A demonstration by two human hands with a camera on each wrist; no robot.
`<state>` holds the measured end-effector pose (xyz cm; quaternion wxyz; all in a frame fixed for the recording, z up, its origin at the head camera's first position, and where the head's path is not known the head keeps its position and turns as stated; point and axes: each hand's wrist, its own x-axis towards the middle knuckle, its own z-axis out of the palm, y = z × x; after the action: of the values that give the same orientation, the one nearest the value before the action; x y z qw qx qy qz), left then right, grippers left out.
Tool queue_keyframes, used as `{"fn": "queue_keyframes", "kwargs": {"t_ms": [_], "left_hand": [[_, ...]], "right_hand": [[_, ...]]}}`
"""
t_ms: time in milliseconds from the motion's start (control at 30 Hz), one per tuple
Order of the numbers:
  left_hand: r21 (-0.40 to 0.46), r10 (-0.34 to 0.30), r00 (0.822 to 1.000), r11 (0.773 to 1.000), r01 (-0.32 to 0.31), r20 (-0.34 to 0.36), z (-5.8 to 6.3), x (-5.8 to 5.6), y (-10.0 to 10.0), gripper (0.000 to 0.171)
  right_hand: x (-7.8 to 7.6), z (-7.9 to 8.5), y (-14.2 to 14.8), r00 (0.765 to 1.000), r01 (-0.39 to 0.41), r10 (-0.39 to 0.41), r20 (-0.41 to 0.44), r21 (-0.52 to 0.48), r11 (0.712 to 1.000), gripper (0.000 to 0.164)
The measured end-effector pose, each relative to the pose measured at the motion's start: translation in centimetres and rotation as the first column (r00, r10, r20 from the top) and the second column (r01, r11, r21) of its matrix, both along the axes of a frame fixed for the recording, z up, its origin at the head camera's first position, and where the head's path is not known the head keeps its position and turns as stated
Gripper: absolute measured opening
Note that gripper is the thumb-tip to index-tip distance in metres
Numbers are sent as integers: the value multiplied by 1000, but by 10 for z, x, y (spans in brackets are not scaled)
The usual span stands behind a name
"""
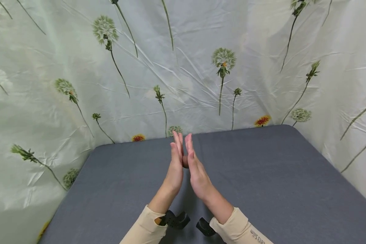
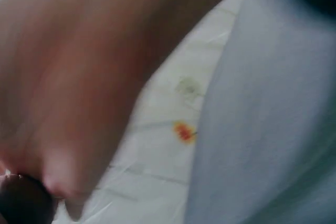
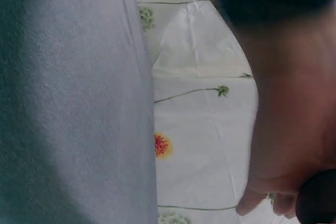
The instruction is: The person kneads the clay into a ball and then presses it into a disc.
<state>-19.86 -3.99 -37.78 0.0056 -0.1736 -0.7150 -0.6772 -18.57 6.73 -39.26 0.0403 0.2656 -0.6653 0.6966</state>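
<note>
In the head view a small brown ball [image 1: 185, 162] sits between my two upright palms. My left hand [image 1: 175, 171] presses it from the left side, with its fingers straight and pointing up and away. From the other side my right hand [image 1: 199, 176] presses, its fingers likewise straight. The two hands lean toward each other, and part of the ball is hidden behind them. In the left wrist view the ball [image 2: 23, 200] shows dark at the lower left corner. The right wrist view has the ball [image 3: 318, 198] at its lower right edge, against the palm.
Below the hands spreads a grey cloth-covered table [image 1: 262, 176]. A pale curtain [image 1: 189, 67] printed with dandelions hangs along its far edge and both sides. Black wrist cameras [image 1: 177, 220] are strapped on at the cream sleeves [image 1: 147, 225].
</note>
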Motion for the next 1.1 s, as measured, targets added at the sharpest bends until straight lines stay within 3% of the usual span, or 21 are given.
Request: {"fn": "queue_keyframes", "kwargs": {"t_ms": [167, 267, 367, 500, 633, 733, 833, 933, 1000, 1100], "left_hand": [[-96, -80, 996, 993, 76, -44, -21, 33, 12, 65], [-96, -76, 995, 993, 70, -61, -22, 45, 14, 63], [-55, -38, 996, 998, 34, -80, -13, 40, 13, 69], [5, 6, 998, 1000, -6, -61, 2, 14, 7, 80], [47, 29, 1000, 998, -30, 5, 3, -7, 1, 82], [24, 6, 1000, 1000, -6, 25, -4, -1, 1, 79], [-30, -72, 997, 997, 72, -1, -13, 17, 5, 73], [-51, -142, 989, 989, 140, -31, -16, 33, 10, 71], [-42, -145, 989, 989, 144, -41, -11, 35, 10, 73], [-5, -92, 994, 996, 92, -57, 0, 25, 7, 80]], "right_hand": [[-7, 6, 16, 999, 21, -20, 51, -13, 1000, 74], [-12, 5, 21, 993, -26, 28, 111, -20, 999, 80], [-15, -1, 19, 988, -81, 85, 131, -36, 996, 82], [-13, -8, 9, 993, -89, 91, 80, -27, 996, 78], [-5, -2, 3, 998, -63, 63, 17, 6, 998, 72], [-5, 3, 5, 999, -54, 54, 1, 15, 998, 72], [-9, 7, 12, 999, -36, 36, 34, 7, 999, 75], [-14, 6, 19, 996, -16, 16, 88, 1, 1000, 79], [-17, 3, 20, 992, -31, 31, 121, 1, 1000, 79], [-16, -5, 15, 988, -78, 75, 133, 12, 997, 76]]}}
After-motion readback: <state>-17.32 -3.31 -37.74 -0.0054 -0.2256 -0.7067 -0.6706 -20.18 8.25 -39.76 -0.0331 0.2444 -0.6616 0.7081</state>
